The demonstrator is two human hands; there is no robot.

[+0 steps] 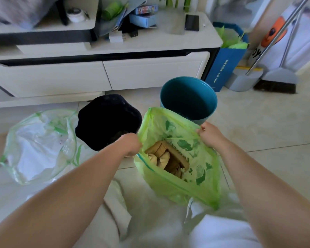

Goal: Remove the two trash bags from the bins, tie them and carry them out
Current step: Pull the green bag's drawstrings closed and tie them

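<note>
A green trash bag (191,178) hangs open in front of me, with brown cardboard scraps inside. My left hand (131,144) pinches its left rim and my right hand (210,134) pinches its right rim, holding the mouth apart. A second, pale bag (39,145) with green edging lies open on the floor at the left, white plastic inside it. Behind the bags stand two bins without liners: a black bin (107,120) and a teal bin (188,98).
A white TV cabinet (104,76) with drawers runs along the back, cluttered on top. At the right stand a blue paper bag (225,61) lined in green, a dustpan (243,79) and a broom (276,83). Pale floor tiles (267,126) stretch to the right.
</note>
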